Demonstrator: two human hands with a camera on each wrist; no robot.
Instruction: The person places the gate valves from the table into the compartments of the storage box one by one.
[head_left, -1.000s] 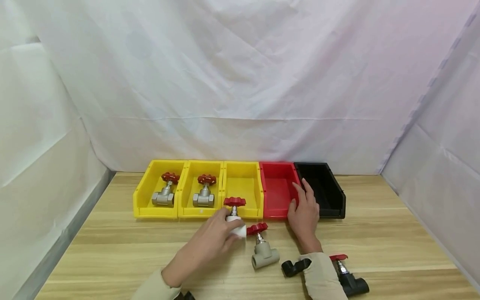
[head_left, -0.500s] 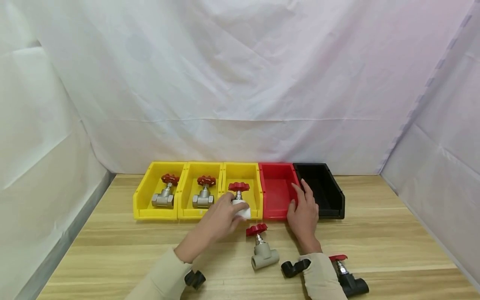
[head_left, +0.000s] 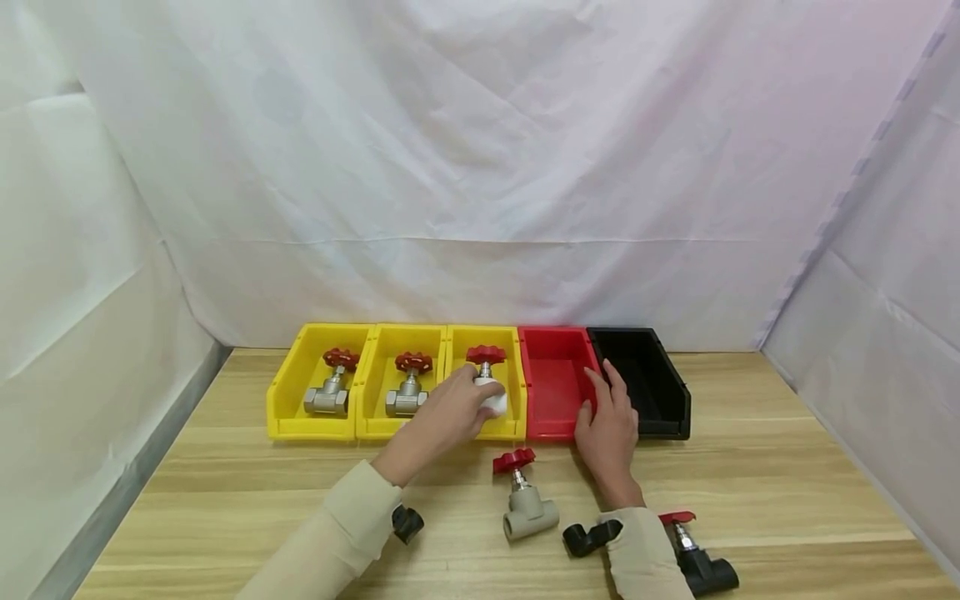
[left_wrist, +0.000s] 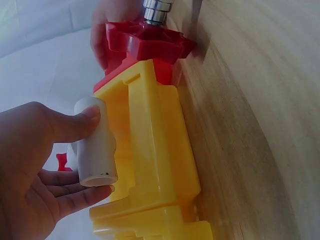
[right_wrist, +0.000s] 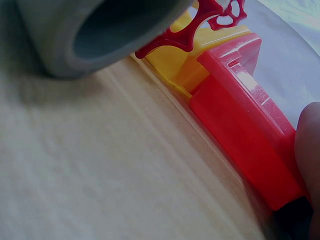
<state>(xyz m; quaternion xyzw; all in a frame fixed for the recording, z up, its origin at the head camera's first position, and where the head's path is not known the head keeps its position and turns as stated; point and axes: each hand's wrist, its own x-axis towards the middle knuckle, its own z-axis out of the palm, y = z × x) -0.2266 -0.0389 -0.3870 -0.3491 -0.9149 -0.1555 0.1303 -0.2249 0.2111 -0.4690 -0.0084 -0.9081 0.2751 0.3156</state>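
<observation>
My left hand (head_left: 448, 407) holds a white plastic valve (head_left: 495, 402) with a red handwheel, inside the third yellow bin (head_left: 508, 429). In the left wrist view, thumb and fingers pinch the valve's white pipe body (left_wrist: 96, 145) by its sides, over the bin's front lip (left_wrist: 150, 135). My right hand (head_left: 609, 429) rests over the side wall between the red bin (head_left: 551, 429) and the black bin (head_left: 667, 429), fingers spread and fairly straight. A grey valve (head_left: 529, 512) with a red handwheel lies on the table in front of the bins.
Two metal valves (head_left: 327, 396) with red handwheels sit in the left (head_left: 311, 427) and second yellow bins. A black valve (head_left: 705, 568) lies right of the right forearm. Black devices are at both wrists (head_left: 407, 523). White sheeting (head_left: 480, 167) stands behind the bins.
My left hand has carried the white valve forward and slightly right, from in front of the yellow bins into the third one. My right hand has stayed in place.
</observation>
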